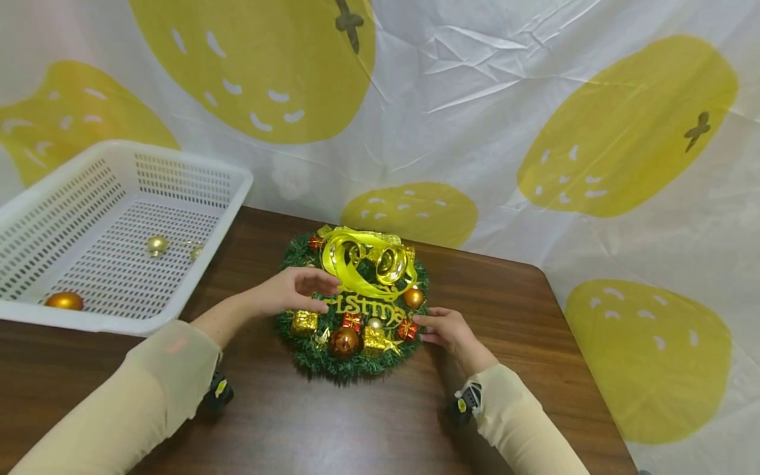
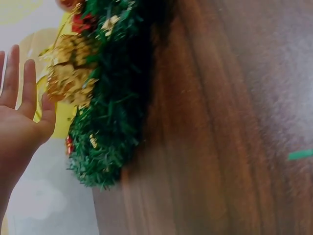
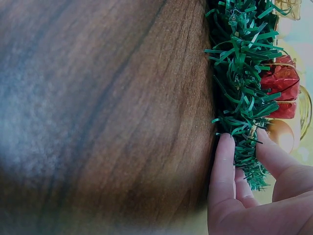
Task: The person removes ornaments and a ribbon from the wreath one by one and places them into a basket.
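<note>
A green Christmas wreath lies on the table, dressed with a yellow ribbon bow, gold lettering, a brown bauble, gold boxes and small red gift boxes. Over its left side hovers my left hand, fingers loosely spread and holding nothing; the left wrist view shows its palm beside a gold box. At the right edge, my right hand pinches the rim. Seen from the right wrist, its thumb and fingers lie on either side of the greenery.
Left of the wreath stands a white perforated basket holding an orange bauble, a gold bauble and another small gold ornament. A pale curtain with yellow prints hangs behind the brown table.
</note>
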The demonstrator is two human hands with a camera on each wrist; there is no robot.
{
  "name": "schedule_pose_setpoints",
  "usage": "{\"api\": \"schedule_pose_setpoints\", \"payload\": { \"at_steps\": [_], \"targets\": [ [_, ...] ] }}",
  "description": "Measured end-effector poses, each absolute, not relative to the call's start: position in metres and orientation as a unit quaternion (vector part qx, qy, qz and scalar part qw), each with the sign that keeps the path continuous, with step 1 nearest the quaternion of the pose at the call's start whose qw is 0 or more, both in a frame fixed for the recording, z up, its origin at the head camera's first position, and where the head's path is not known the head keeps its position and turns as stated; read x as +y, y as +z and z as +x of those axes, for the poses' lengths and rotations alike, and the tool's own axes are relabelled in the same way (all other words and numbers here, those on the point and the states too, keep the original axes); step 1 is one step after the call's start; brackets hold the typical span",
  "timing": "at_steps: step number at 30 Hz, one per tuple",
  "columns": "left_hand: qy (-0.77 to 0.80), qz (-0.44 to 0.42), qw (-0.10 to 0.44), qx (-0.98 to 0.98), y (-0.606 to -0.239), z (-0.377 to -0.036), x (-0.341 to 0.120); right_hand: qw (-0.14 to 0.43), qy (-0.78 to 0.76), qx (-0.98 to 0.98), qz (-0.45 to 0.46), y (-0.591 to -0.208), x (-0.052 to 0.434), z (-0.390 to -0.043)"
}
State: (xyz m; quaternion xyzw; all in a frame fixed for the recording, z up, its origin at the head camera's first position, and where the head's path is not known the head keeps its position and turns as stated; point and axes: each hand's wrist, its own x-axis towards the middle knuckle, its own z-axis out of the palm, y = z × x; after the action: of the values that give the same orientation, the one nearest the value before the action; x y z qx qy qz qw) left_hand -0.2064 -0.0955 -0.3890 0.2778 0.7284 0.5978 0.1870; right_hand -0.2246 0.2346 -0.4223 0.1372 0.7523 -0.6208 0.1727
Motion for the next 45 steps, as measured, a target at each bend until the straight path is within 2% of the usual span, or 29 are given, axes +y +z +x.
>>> {"api": "schedule_pose_setpoints", "payload": {
  "at_steps": [13,27,33,39,45],
  "targets": [
    [0.566,0.272,0.184,0.756,-0.403,-0.199,-0.082,0.172,-0.613,0.757,0.145,-0.424,0.233,-0.224],
    [0.489,0.271,0.176,0.810,-0.398,-0.194,-0.071,0.171,-0.617,0.755,0.144,-0.425,0.234,-0.225],
    [0.421,0.285,0.156,0.847,-0.398,-0.195,-0.063,0.170,-0.617,0.754,0.148,-0.424,0.235,-0.225],
    [0.346,0.306,0.114,0.879,-0.397,-0.191,-0.061,0.171,-0.619,0.752,0.145,-0.424,0.234,-0.225],
    [0.325,0.333,0.103,0.879,-0.398,-0.189,-0.063,0.174,-0.615,0.756,0.142,-0.423,0.235,-0.226]
  ]
}}
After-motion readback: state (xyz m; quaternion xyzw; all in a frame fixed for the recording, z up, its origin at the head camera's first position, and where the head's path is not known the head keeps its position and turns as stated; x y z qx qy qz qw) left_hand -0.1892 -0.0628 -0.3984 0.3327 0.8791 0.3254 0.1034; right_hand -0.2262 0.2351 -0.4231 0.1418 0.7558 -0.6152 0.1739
